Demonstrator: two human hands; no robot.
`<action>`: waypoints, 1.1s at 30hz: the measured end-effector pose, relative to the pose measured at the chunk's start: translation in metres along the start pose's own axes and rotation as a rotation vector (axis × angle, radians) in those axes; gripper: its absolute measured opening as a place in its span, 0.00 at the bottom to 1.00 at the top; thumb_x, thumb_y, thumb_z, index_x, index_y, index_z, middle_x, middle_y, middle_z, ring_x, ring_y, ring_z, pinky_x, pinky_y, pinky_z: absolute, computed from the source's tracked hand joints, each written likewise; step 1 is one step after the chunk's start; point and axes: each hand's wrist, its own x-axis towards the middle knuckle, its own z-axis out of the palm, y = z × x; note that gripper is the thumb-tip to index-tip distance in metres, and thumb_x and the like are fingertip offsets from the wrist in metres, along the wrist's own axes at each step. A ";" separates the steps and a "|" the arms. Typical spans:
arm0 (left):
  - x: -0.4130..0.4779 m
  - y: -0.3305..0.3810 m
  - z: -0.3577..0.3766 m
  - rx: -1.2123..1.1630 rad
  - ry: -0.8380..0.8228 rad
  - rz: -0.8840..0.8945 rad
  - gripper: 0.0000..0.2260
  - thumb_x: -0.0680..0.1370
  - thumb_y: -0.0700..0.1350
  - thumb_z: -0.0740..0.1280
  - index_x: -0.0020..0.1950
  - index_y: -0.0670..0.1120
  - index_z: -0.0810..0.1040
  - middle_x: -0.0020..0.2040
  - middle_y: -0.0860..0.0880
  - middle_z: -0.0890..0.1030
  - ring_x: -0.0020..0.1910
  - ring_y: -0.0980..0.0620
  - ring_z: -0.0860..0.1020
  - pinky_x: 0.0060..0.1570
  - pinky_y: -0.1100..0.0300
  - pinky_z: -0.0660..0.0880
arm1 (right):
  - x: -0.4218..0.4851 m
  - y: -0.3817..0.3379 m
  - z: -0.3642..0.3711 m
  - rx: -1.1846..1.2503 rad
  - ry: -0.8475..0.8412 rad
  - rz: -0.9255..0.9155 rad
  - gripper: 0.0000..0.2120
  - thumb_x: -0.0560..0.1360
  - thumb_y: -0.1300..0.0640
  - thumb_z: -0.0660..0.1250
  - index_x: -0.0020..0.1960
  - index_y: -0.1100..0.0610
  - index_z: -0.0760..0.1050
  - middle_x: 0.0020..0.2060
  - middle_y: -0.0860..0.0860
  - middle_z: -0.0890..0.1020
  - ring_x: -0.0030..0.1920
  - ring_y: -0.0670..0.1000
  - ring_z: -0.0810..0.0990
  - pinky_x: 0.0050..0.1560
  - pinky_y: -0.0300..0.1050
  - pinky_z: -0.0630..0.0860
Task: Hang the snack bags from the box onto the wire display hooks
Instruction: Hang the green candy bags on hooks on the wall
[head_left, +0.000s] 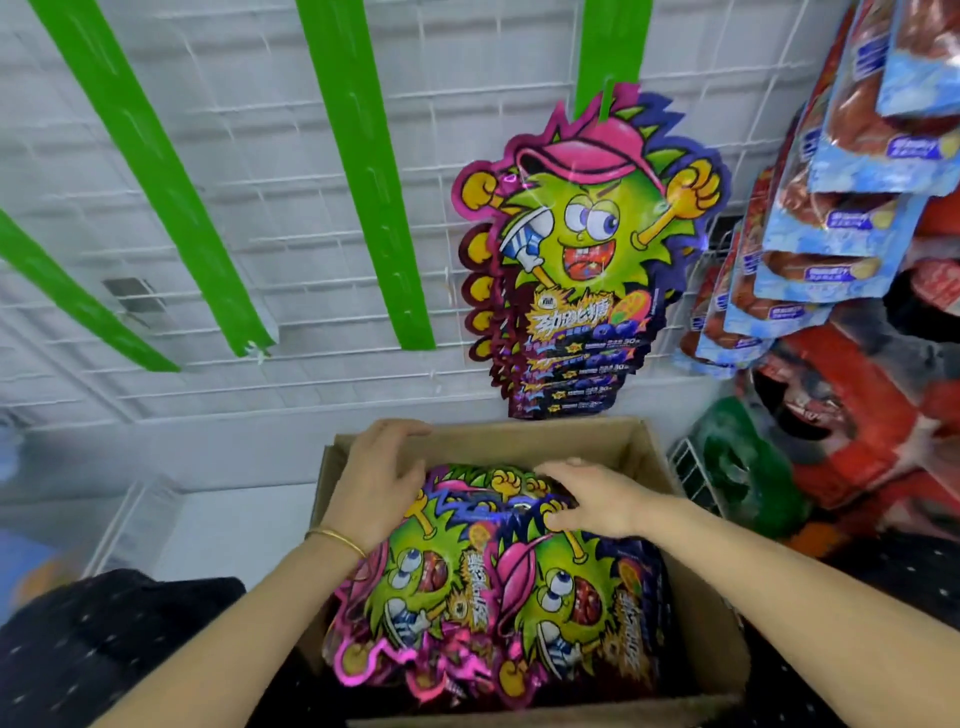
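- On the white wire grid, head view (the only view): a bunch of green-monster snack bags already hangs, one behind another, under the right-most green strip. Several edges show; exact count unclear.
- Other green strips to the left carry nothing that I can see. The hooks themselves can't be made out under the strips.
- Cardboard box sits low centre, just below the hung bunch, flaps open. It holds a thick stack of the same bags, two piles side by side, lying flat and filling most of the box.
- Left hand: fingers together, lightly bent, draped over the far-left rim of the box, thumb toward the stack. It looks like a rest rather than a firm grip. Thin gold bracelet on that wrist.
- Right hand: fingers laid across the far end of the stack, thumb pressed on a bag face. Can't tell whether it pinches a bag or only touches.
- No bag is lifted clear of the box.
- Progress, my read: early. One position is loaded, the bulk of the stock is in the box, and the free strips are waiting.
- Current step looks like picking the next bag or handful off the far end of the stack.
- Right side: blue-and-red packs and red packs hang on neighbouring racks and are not part of this job.
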 end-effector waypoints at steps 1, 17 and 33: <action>0.001 -0.001 0.001 -0.017 -0.026 -0.026 0.16 0.71 0.34 0.65 0.58 0.45 0.76 0.56 0.48 0.76 0.56 0.54 0.71 0.57 0.69 0.61 | 0.004 0.000 0.007 -0.019 -0.011 -0.016 0.33 0.75 0.47 0.66 0.75 0.51 0.55 0.73 0.53 0.62 0.72 0.57 0.61 0.71 0.50 0.62; -0.014 0.014 0.032 -0.353 -0.466 -0.141 0.12 0.74 0.46 0.68 0.57 0.45 0.75 0.49 0.54 0.78 0.47 0.65 0.75 0.48 0.77 0.68 | -0.005 -0.004 -0.036 0.396 0.091 -0.199 0.07 0.77 0.62 0.64 0.41 0.53 0.72 0.38 0.48 0.75 0.40 0.46 0.73 0.46 0.37 0.71; 0.056 0.087 -0.042 -0.237 -0.315 0.142 0.04 0.72 0.46 0.70 0.41 0.50 0.75 0.30 0.44 0.70 0.31 0.54 0.68 0.33 0.59 0.66 | -0.081 -0.032 -0.130 0.773 0.420 -0.292 0.10 0.76 0.60 0.64 0.54 0.49 0.77 0.49 0.43 0.78 0.50 0.39 0.78 0.44 0.24 0.71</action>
